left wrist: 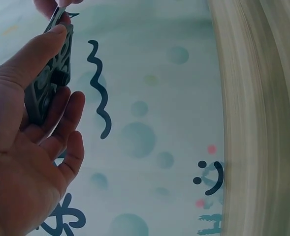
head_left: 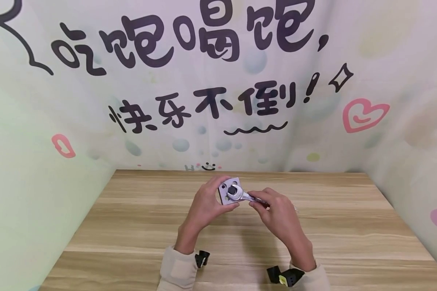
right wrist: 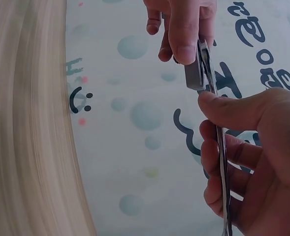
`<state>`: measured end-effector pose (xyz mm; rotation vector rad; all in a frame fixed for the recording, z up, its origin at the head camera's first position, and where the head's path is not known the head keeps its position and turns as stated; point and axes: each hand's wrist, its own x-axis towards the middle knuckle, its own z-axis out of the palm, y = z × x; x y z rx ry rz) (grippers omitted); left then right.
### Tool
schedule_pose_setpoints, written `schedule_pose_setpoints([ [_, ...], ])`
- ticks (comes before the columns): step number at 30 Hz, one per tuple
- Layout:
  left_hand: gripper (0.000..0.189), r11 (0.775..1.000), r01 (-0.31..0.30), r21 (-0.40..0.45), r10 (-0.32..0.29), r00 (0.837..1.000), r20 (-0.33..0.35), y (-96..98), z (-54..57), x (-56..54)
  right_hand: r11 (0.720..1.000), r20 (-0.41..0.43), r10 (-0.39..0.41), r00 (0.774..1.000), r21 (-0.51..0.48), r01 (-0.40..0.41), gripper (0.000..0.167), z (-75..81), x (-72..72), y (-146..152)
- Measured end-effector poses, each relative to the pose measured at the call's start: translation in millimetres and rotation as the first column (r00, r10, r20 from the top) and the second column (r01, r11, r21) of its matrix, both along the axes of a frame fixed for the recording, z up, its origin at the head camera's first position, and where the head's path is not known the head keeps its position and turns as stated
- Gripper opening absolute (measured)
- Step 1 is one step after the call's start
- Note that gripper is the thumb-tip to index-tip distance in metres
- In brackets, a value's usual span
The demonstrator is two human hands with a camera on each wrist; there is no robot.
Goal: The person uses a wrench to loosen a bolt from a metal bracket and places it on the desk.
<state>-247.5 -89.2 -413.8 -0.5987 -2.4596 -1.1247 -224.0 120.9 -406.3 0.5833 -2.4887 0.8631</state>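
Hands, left (head_left: 206,204) gripping plate (head_left: 223,194), right (head_left: 281,210) wrench (head_left: 246,197), well inside side edges of the table (head_left: 131,226).

Right hand (head_left: 279,210) hides part of the wrench (head_left: 245,196); left hand (head_left: 205,204) partly covers the metal plate (head_left: 228,183); bottom edge crops sleeves (head_left: 177,266).

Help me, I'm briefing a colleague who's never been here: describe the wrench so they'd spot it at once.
Above the wooden table, find the right hand. It grips the wrench, a slim silver tool. Its long shape and forked end, fitted around a black bolt, set it apart from the wider metal plate with holes in the left hand.
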Motion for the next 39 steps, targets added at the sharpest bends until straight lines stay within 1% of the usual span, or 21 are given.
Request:
schedule_pose_setpoints([
  [4, 0.068, 1.0, -0.008, 0.003, 0.008, 1.0, 0.0, 0.0, -0.2, 0.1, 1.0, 0.01, 0.011, 1.0, -0.011, -0.011, 0.024, -0.5, -0.6, 0],
  [7, 0.068, 0.999, -0.05, -0.004, 0.05, 0.998, -0.04, 1.2, -1.7, -0.7, 1.0, 0.026, 0.016, 1.0, -0.019, -0.015, 0.023, -0.4, -0.9, 0],
  [9, 0.067, 0.996, -0.092, -0.012, 0.091, 0.993, -0.079, 3.0, -3.1, -1.8, 0.999, 0.043, 0.02, 0.999, -0.032, -0.019, 0.023, -0.1, -0.5, -1],
  [12, 0.066, 0.986, -0.164, -0.015, 0.16, 0.977, -0.14, 6.4, -5.7, -3.0, 0.998, 0.067, 0.023, 0.998, -0.055, -0.019, 0.024, 0.5, 0.5, -5],
  [16, 0.067, 0.969, -0.249, 0.013, 0.246, 0.949, -0.195, 10.9, -8.4, -3.9, 0.996, 0.078, 0.017, 0.997, -0.092, -0.01, 0.027, 3.4, 3.5, -14],
  [19, 0.068, 0.955, -0.295, 0.033, 0.295, 0.932, -0.209, 13.2, -9.1, -4.4, 0.995, 0.075, 0.009, 0.997, -0.102, -0.001, 0.027, 6.5, 7.0, -21],
  [23, 0.072, 0.941, -0.337, 0.047, 0.339, 0.917, -0.213, 14.8, -9.1, -3.9, 0.995, 0.073, -0.004, 0.997, -0.095, 0.011, 0.026, 9.4, 11.6, -30],
  [27, 0.073, 0.93, -0.366, 0.048, 0.366, 0.898, -0.246, 15.5, -9.6, -3.7, 0.995, 0.072, -0.016, 0.997, -0.093, 0.023, 0.025, 9.4, 14.6, -36],
  [32, 0.071, 0.925, -0.378, 0.033, 0.37, 0.88, -0.298, 17.3, -10.4, -3.9, 0.994, 0.082, -0.03, 0.996, -0.102, 0.038, 0.023, 7.4, 16.4, -42],
  [34, 0.07, 0.926, -0.376, 0.027, 0.366, 0.879, -0.306, 18.3, -10.1, -3.3, 0.993, 0.09, -0.04, 0.995, -0.108, 0.049, 0.023, 6.8, 16.4, -43],
  [36, 0.07, 0.927, -0.374, 0.019, 0.362, 0.882, -0.303, 19.0, -9.6, -2.7, 0.993, 0.101, -0.045, 0.994, -0.109, 0.056, 0.024, 6.3, 16.2, -44],
  [39, 0.07, 0.931, -0.365, 0.015, 0.354, 0.891, -0.285, 19.0, -8.9, -2.3, 0.994, 0.114, -0.046, 0.992, -0.09, 0.056, 0.029, 6.6, 15.2, -43],
])
